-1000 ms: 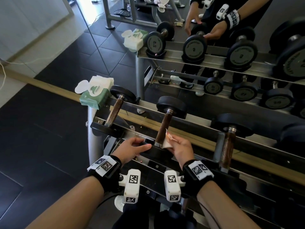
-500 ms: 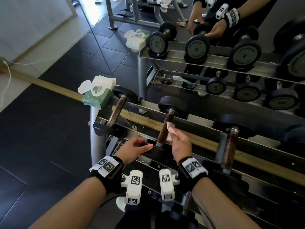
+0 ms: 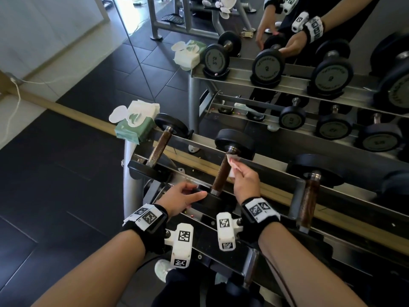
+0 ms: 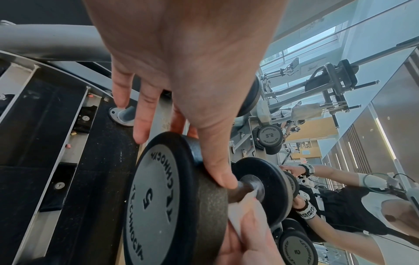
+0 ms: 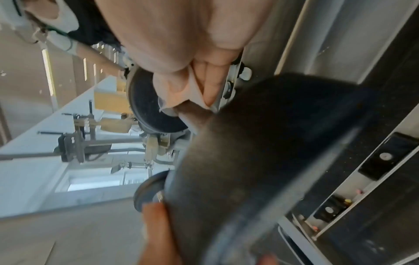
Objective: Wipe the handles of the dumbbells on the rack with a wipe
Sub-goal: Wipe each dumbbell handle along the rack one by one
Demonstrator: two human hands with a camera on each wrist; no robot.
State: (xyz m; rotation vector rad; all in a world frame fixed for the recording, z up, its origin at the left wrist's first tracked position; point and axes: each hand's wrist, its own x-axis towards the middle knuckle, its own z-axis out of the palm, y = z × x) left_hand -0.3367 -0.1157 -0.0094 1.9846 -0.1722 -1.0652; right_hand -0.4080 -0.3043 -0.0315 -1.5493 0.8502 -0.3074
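Our right hand (image 3: pixel 245 180) pinches a small white wipe (image 3: pixel 232 166) against the far end of the brown knurled handle (image 3: pixel 222 171) of the middle black dumbbell (image 4: pixel 172 197), which lies on the grey metal rack (image 3: pixel 276 196). Our left hand (image 3: pixel 179 199) rests loose-fingered on its near plate, steadying it. We judge this handle mid-wipe; next comes drawing the wipe back down its length.

arms: bare, no sleeves | left hand (image 3: pixel 179 198): black wristband, white square-code tags, white boxy camera with code marks | right hand (image 3: pixel 246 182): same wristband, tags, camera | legs: dark trousers, pale shoe
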